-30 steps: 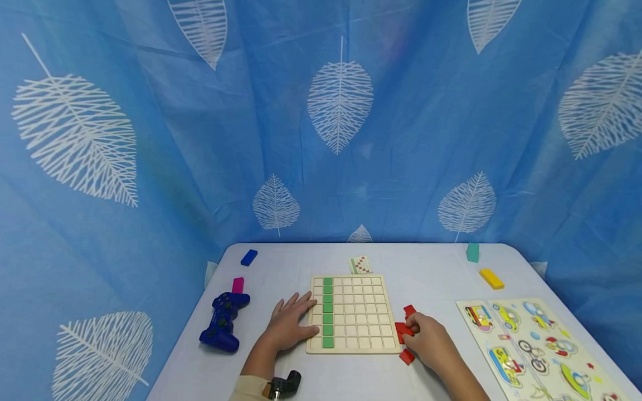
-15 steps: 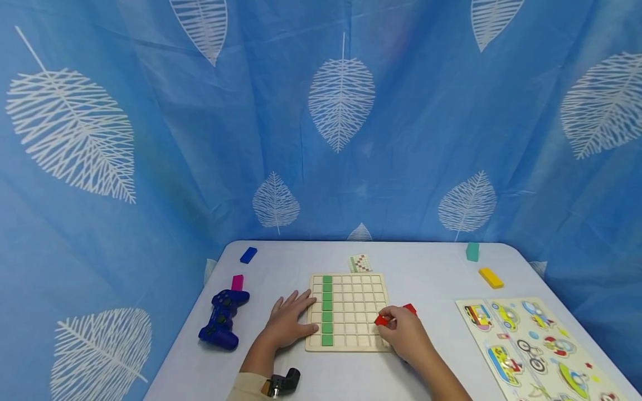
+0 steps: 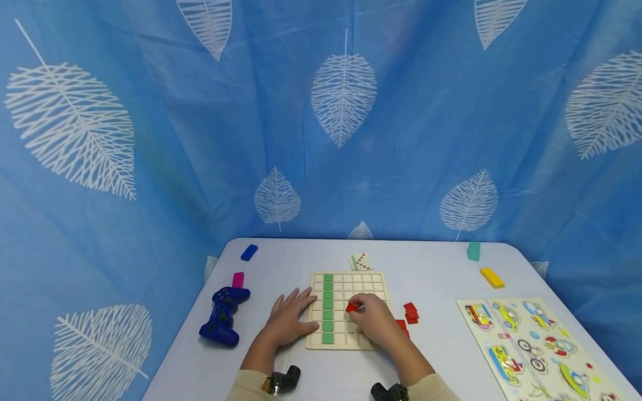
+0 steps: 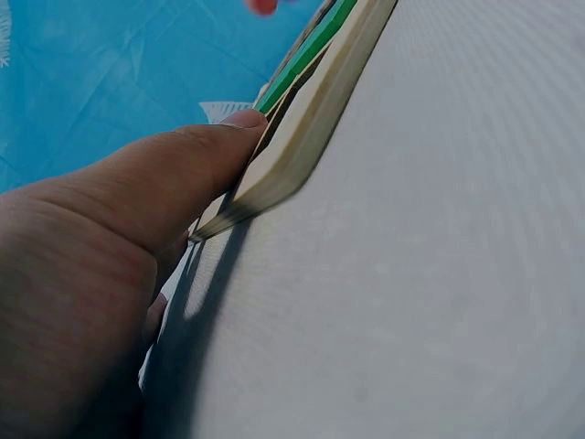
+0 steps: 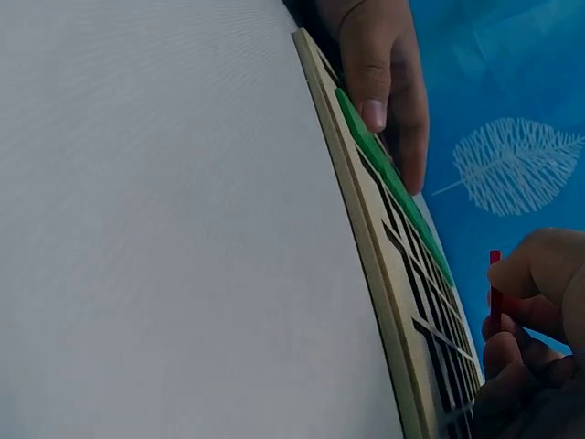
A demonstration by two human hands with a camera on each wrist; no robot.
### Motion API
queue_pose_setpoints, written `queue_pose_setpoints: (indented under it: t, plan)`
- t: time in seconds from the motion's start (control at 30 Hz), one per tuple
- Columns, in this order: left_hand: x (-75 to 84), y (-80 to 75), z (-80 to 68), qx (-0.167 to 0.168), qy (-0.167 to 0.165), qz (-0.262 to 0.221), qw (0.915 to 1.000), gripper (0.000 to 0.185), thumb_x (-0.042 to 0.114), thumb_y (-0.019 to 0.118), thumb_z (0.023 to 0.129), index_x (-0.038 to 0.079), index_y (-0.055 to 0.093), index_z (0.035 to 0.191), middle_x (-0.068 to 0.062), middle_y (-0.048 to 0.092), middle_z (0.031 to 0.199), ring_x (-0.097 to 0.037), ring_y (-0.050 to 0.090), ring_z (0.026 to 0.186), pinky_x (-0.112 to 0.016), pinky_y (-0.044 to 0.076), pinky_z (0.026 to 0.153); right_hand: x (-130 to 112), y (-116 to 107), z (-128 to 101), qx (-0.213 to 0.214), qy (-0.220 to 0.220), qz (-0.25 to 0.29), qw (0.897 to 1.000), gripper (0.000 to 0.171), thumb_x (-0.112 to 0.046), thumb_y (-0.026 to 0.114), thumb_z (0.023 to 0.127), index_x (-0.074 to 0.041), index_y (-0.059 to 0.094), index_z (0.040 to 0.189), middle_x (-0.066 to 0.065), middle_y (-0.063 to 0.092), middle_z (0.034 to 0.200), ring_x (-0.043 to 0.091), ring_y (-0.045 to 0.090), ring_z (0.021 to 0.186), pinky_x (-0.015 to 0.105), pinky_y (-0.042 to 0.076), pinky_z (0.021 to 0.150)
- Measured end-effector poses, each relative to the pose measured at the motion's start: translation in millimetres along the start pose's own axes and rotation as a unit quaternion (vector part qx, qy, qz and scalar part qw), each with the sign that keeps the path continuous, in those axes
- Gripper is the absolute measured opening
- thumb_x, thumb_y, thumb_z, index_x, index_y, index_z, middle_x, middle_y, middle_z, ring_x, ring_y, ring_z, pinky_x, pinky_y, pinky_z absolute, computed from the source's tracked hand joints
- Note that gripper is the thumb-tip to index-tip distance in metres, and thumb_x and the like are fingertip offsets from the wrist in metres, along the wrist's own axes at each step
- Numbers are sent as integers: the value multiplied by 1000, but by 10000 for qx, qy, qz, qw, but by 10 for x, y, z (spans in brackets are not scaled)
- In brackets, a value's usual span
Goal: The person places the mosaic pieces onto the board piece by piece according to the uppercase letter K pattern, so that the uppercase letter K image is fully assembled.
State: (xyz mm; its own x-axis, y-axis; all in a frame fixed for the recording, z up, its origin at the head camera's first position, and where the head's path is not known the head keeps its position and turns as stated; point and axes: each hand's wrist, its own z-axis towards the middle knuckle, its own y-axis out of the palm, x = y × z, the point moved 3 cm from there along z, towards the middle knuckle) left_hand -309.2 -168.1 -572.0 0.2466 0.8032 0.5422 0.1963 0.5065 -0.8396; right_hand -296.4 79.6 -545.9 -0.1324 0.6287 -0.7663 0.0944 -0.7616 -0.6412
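A square wooden grid board (image 3: 339,327) lies on the table, with a column of green tiles (image 3: 328,304) filling its second column from the left. My left hand (image 3: 291,322) rests with spread fingers along the board's left edge. In the left wrist view the thumb (image 4: 196,165) touches the rim beside the green. My right hand (image 3: 372,317) is over the middle of the grid, pinching a red square tile (image 3: 351,307) between thumb and fingers. The right wrist view shows that tile on edge, above the board surface. Loose red tiles (image 3: 411,312) lie just right of the board.
A small pattern card (image 3: 361,261) lies behind the board. To the left are a blue game controller (image 3: 223,318), a pink block (image 3: 238,279) and a blue block (image 3: 249,252). A picture puzzle board (image 3: 539,345), a yellow block (image 3: 492,278) and a teal block (image 3: 473,251) are right.
My right hand picked a red tile from the loose pieces at the right and carried it left over the middle of the board. My left hand stayed at the board's edge.
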Motion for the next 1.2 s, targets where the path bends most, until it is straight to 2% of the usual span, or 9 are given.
queue_pose_setpoints:
  t: [0.33,0.6,1.0,1.2]
  plan:
    - [-17,-9,33,12,49,20,10000,75,54,78,89,29,52,155,6,34,171,-32,19,162,-66,3,128,-116,185,253,-230,-130,-399,9989,21,-9,77,90,-10,75,110,1,64,101,17,56,85,32,50,73]
    - [-21,-27,39,52,63,74,9999,75,54,78,89,29,52,155,6,34,171,-31,19,162,-66,3,128,-144,228,342,-211,-209,-816,9962,22,-11,78,89,-14,77,111,5,62,105,18,55,89,37,50,78]
    - [-4,-27,18,32,35,24,10000,75,53,79,89,28,53,154,5,35,170,-32,20,162,-66,4,128,-135,259,328,-148,-105,-797,9967,26,-9,78,90,-16,80,115,6,67,111,20,57,94,43,54,85]
    - [-2,-20,-8,-40,5,-51,10000,76,52,79,89,28,52,155,4,34,171,-32,19,162,-66,3,128,-107,273,311,-140,-88,-773,9969,28,-8,78,89,-16,82,116,6,71,118,21,62,102,47,56,92]
